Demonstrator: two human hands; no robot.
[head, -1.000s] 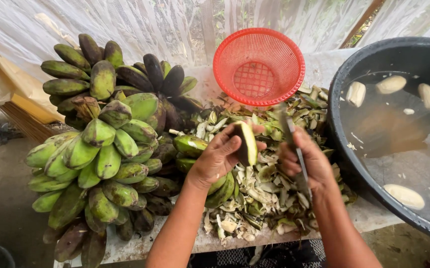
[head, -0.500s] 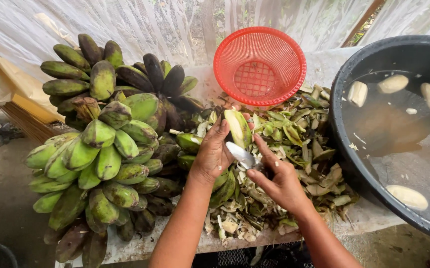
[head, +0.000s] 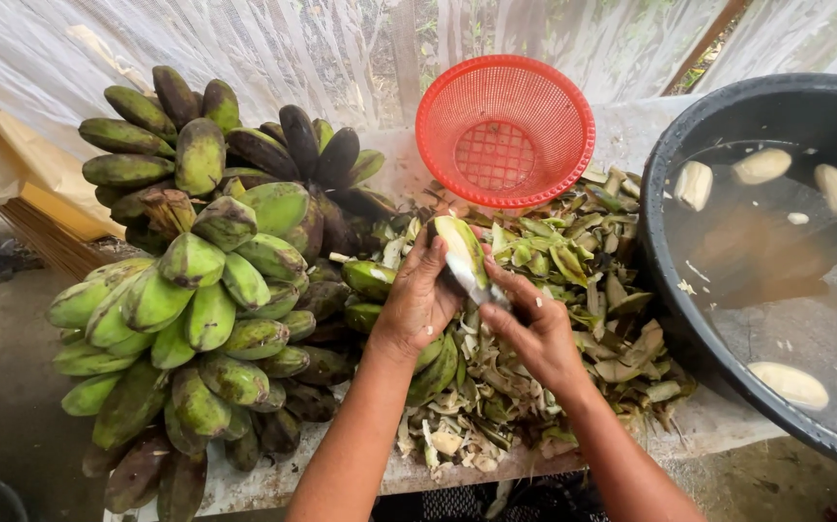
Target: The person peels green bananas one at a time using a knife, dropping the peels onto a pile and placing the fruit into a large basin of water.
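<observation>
Left hand [head: 416, 307] clenched around a green banana [head: 464, 249], held upright over the peel heap at centre. Right hand [head: 532, 327] just at 4 o'clock of it, fingers [head: 496, 288] gripping a knife blade [head: 471, 282] laid against the banana's side. Red mesh basket [head: 504, 129] at 12 o'clock, tipped toward camera, nothing inside. Black tub [head: 670, 155] at 3 o'clock holds murky water with peeled pale bananas [head: 695, 184] floating. Peel scraps [head: 592, 280] piled on the counter [head: 708, 425] between hands and tub. Big unpeeled bunches [head: 196, 290] at 9 o'clock.
</observation>
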